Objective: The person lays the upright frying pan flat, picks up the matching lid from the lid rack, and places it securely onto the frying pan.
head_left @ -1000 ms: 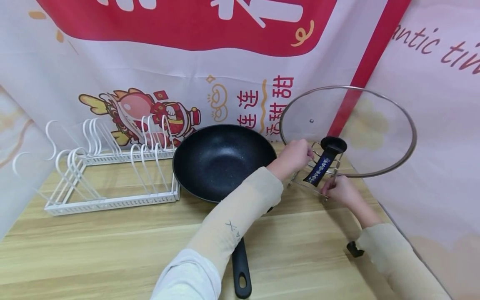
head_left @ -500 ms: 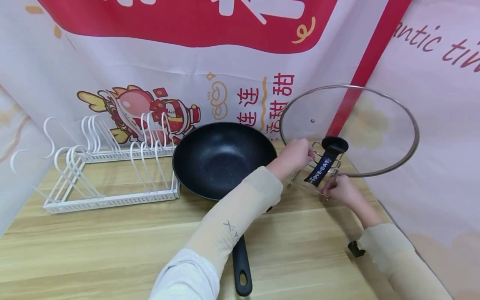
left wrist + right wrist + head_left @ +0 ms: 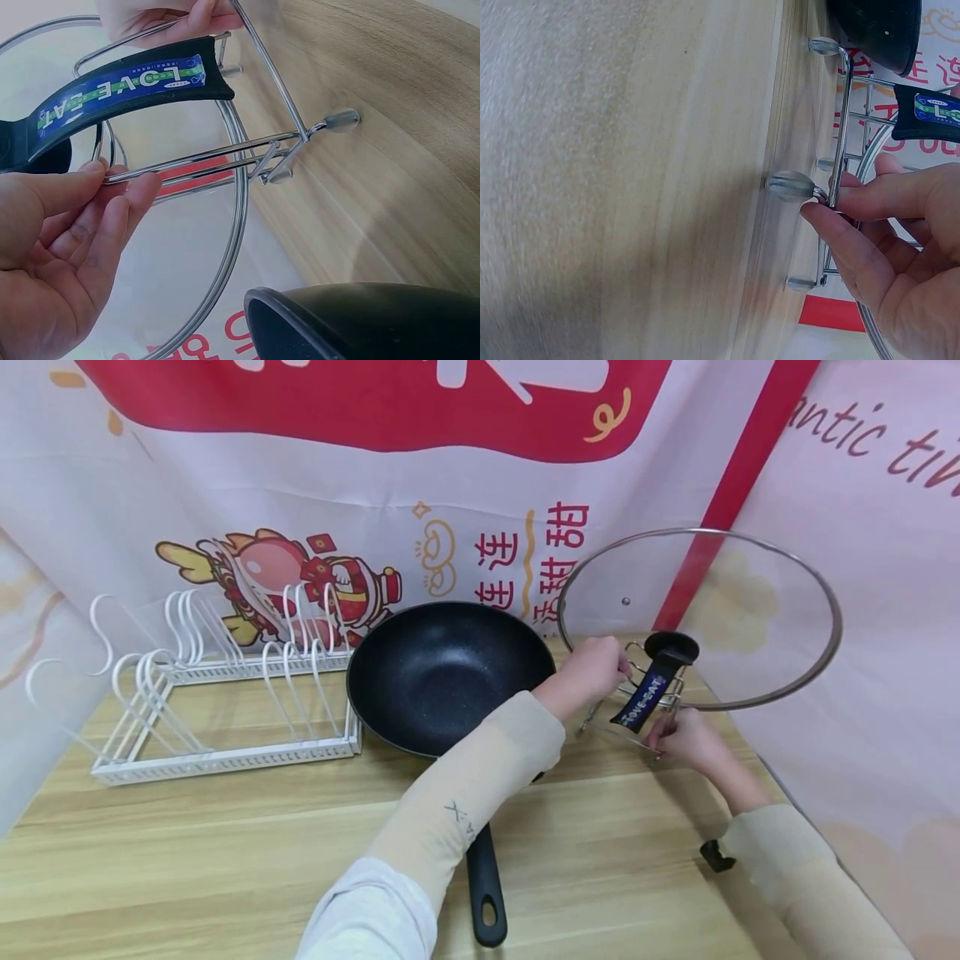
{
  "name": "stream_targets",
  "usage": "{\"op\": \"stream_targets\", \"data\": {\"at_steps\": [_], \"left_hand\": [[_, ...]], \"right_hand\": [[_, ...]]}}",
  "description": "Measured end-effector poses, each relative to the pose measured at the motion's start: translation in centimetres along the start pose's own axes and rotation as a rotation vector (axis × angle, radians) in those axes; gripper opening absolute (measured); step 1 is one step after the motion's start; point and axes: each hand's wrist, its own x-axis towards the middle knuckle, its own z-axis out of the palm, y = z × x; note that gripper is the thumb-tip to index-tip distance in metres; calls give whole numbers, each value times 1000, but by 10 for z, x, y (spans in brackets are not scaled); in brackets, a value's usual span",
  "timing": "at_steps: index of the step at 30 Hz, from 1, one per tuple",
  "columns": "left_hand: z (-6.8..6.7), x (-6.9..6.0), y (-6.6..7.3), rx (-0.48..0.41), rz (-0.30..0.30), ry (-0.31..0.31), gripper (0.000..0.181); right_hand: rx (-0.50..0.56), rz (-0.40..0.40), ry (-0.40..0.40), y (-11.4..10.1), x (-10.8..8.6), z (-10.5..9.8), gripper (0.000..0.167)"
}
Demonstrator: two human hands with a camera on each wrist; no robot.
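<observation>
A chrome wire lid stand (image 3: 271, 71) sits on the wooden table at the right, its feet capped with clear tips. Leaning upright in it is a round glass pan lid (image 3: 720, 602) with a steel rim. The lid's black handle (image 3: 648, 693) carries a blue label and faces me. My left hand (image 3: 596, 668) pinches a wire on the stand's left side between thumb and fingers. Low at the stand's front right corner, my right hand (image 3: 900, 232) pinches the wire just above a foot. In the head view, the handle and the hands hide part of the stand.
Left of the stand rests a black frying pan (image 3: 450, 677), its handle (image 3: 486, 893) toward me and partly under my left forearm. A white dish rack (image 3: 225, 764) with upright hoops stands at the left. Printed cloth (image 3: 450, 485) hangs behind the table (image 3: 225, 860).
</observation>
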Motion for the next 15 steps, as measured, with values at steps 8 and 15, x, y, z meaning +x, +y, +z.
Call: {"op": "stream_targets", "data": {"at_steps": [8,15], "left_hand": [[1,-1,0,22,8,4,18],[2,0,-3,-10,0,-5,18]], "right_hand": [[0,3,0,0,-1,0,13],[14,-4,7,3,-3,2,12]]}}
